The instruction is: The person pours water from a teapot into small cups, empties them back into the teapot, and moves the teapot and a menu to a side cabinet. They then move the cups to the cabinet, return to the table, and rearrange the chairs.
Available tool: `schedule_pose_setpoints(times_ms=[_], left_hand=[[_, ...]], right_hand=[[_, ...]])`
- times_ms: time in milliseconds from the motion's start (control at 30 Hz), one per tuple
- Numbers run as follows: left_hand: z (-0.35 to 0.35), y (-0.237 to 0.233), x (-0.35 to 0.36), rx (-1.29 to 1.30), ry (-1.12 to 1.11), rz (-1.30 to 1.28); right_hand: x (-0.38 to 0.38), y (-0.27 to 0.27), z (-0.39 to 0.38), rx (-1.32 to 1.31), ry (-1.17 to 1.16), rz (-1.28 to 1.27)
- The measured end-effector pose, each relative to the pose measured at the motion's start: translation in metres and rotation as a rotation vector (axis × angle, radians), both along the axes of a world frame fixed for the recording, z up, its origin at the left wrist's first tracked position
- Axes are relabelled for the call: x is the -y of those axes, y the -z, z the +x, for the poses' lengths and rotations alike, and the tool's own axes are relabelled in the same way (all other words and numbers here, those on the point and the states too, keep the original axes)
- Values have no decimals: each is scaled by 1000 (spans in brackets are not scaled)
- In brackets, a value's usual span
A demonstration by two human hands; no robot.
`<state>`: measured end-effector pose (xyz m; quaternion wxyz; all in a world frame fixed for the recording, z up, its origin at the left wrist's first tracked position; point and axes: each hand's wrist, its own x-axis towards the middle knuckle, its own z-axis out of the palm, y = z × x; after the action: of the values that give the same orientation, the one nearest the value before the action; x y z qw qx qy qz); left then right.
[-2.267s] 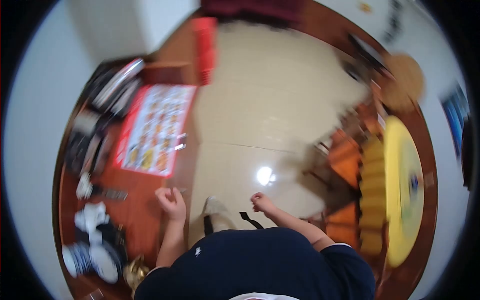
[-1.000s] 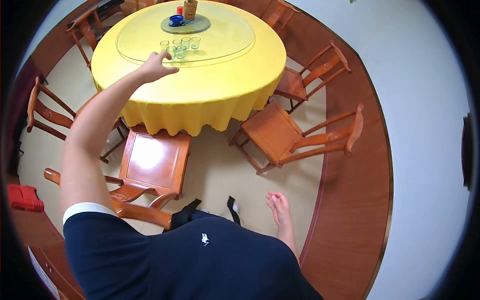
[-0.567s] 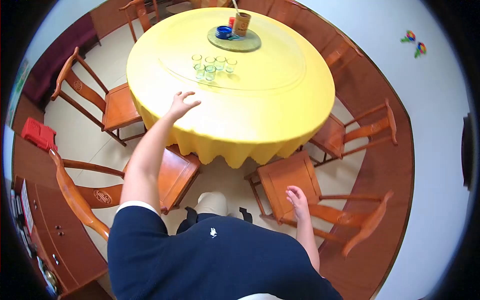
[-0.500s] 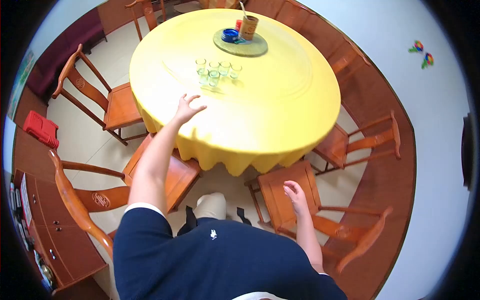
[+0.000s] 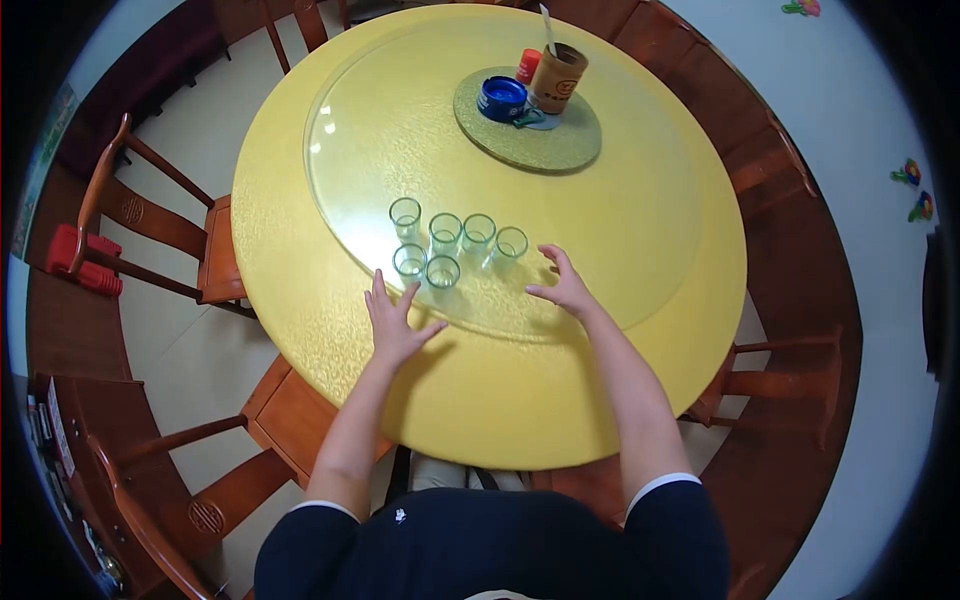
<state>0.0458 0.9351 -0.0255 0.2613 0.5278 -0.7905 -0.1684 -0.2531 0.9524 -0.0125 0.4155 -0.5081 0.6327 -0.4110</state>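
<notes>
Several small clear drinking glasses stand grouped near the close edge of a glass turntable [image 5: 640, 290]. My left hand [image 5: 396, 325] has its fingers spread, just short of the front left glass [image 5: 409, 262] and the front right glass [image 5: 443, 273]. To the right, my right hand [image 5: 562, 283] is curved with thumb and fingers apart, close to the rightmost glass [image 5: 511, 243]. Neither hand holds anything. Behind the front pair are a back left glass [image 5: 405, 217] and two middle glasses [image 5: 462, 233].
On a round stand [image 5: 500, 150] farther back sit a blue ashtray [image 5: 502, 98], a red container [image 5: 529, 66] and a brown canister [image 5: 558, 80] with a stick in it. A yellow cloth [image 5: 480, 410] covers the table. Wooden chairs [image 5: 270, 410] surround it.
My body has come closer to the table. The right hand has risen from beside a chair to over the tabletop, and the left is now near the front glasses.
</notes>
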Motion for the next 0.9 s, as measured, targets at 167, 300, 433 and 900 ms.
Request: schedule_pose_setpoints(times_ms=[167, 300, 433, 900], left_hand=[[-11, -3, 17, -11, -30, 44], [-19, -1, 28, -30, -25, 49], [-28, -1, 41, -29, -24, 49], [-40, -5, 57, -18, -44, 23]], right_hand=[[78, 14, -16, -475, -551, -78], [105, 8, -16, -511, -738, -155], [114, -4, -1, -534, -934, -243], [111, 5, 38, -342, -871, -393]])
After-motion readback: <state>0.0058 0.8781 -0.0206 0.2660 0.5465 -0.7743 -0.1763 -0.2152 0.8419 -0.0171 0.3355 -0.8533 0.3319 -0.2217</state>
